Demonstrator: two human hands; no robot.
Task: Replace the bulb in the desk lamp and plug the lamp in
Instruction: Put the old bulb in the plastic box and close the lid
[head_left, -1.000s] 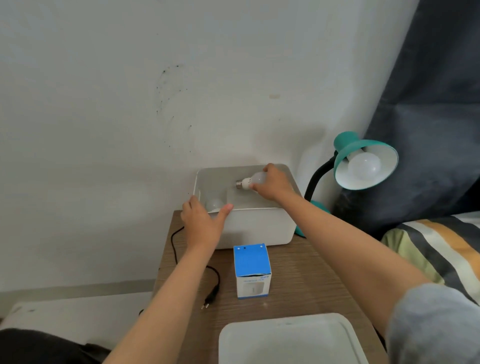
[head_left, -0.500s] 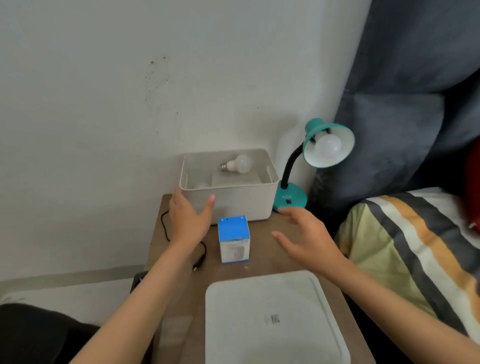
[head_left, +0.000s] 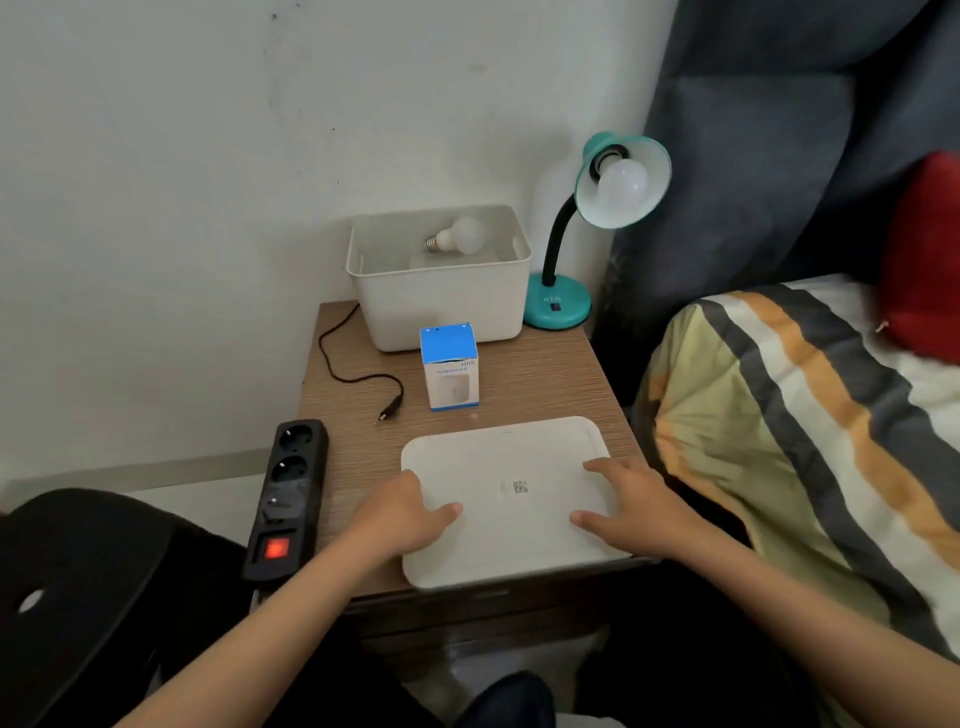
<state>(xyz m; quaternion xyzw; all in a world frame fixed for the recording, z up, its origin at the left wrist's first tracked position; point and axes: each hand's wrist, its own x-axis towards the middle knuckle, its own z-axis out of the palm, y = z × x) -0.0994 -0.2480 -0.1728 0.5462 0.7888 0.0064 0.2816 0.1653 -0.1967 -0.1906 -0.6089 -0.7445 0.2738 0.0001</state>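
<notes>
A teal desk lamp (head_left: 558, 306) stands at the table's back right with a white bulb (head_left: 622, 182) in its shade. Another white bulb (head_left: 460, 236) lies inside the open white box (head_left: 441, 306). The lamp's black cord ends in a loose plug (head_left: 387, 412) lying on the table. A blue and white bulb carton (head_left: 449, 366) stands in front of the box. A flat white lid (head_left: 506, 499) lies at the table's front. My left hand (head_left: 408, 512) rests on its left edge and my right hand (head_left: 631, 506) on its right side, fingers spread.
A black power strip (head_left: 288, 499) with a lit red switch lies along the wooden table's (head_left: 540, 384) left edge. A bed with a striped cover (head_left: 805, 426) is close on the right. A dark curtain hangs behind the lamp. A black object sits at lower left.
My right hand let go of the bulb, which stays in the box. Both hands came back from the box to the lid at the front. The view tilted down.
</notes>
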